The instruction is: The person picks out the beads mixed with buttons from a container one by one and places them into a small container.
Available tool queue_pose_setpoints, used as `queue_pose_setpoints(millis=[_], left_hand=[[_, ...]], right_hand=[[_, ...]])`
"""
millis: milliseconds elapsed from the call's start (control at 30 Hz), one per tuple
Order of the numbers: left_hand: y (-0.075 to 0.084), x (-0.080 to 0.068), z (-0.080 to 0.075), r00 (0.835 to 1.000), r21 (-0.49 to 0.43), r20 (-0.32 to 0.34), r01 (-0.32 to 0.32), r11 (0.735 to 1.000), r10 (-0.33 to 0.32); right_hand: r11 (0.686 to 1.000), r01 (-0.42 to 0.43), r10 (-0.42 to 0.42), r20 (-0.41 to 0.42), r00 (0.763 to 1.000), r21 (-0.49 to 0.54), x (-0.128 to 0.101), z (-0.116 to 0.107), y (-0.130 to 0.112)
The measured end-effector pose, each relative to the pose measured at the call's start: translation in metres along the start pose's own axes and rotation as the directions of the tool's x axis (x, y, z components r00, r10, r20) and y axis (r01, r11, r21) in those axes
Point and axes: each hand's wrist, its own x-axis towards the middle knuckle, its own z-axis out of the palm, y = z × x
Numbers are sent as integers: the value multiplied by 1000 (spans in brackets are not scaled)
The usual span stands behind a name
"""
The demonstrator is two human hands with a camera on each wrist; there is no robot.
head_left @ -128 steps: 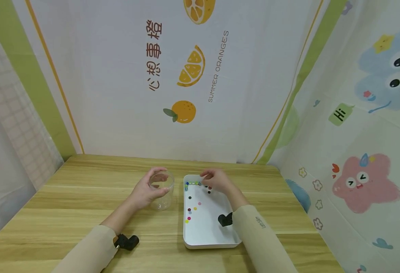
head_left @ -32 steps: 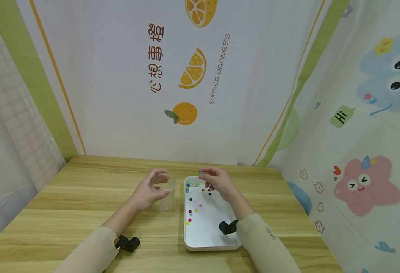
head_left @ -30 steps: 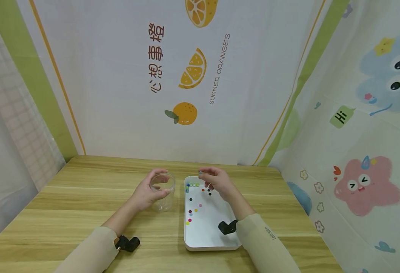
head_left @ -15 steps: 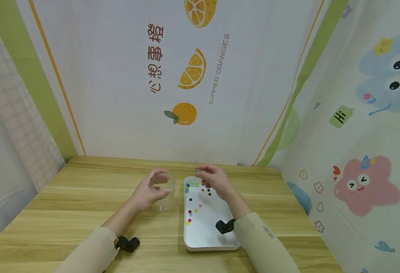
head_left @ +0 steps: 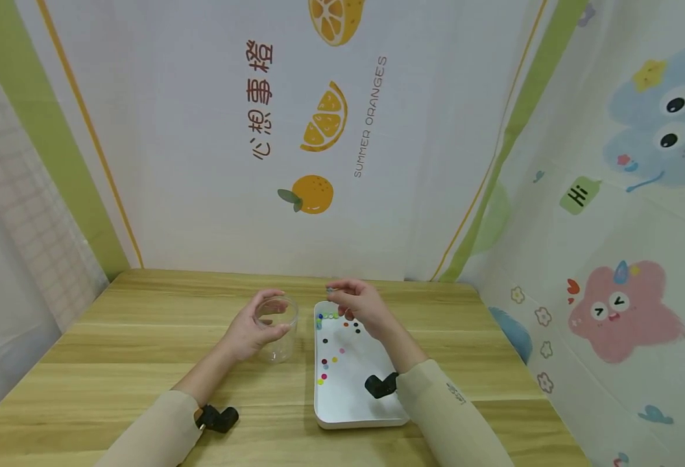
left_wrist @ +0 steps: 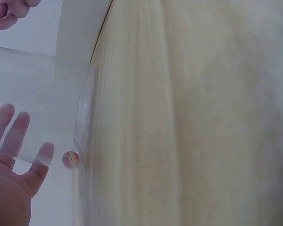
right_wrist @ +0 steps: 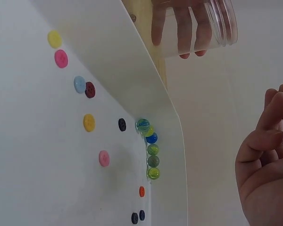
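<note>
My left hand [head_left: 246, 334] grips a clear plastic jar [head_left: 278, 350] around its side, mouth upward, left of the white tray. One marble [left_wrist: 71, 160] with orange and white swirls lies at the jar's bottom in the left wrist view. My right hand [head_left: 367, 310] is raised over the tray's far left corner, pinching a small bluish marble [head_left: 329, 290] between thumb and fingertips. Most of that marble is hidden by the fingers. Along the inner corner of the tray sit several green, yellow and blue marbles [right_wrist: 153, 161].
Several flat buttons, among them a pink button [right_wrist: 104, 158], a yellow button [right_wrist: 89, 123] and a black button [right_wrist: 122, 125], are scattered on the floor of the white tray [head_left: 360, 402]. The raised tray wall stands between them and the jar. A wood-grain table [head_left: 115, 363] lies underneath.
From the tray's far edge, my right hand has lifted with the marble and moved left toward the jar. The left hand and jar have stayed nearly in place.
</note>
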Motion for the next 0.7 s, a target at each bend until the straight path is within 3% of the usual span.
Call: queue_pose_setpoints(millis=[700], left_hand=[[1, -1, 0, 1000, -11, 10, -7, 1000, 7]], right_hand=[[999, 45, -45, 63, 997, -6, 5, 23, -16]])
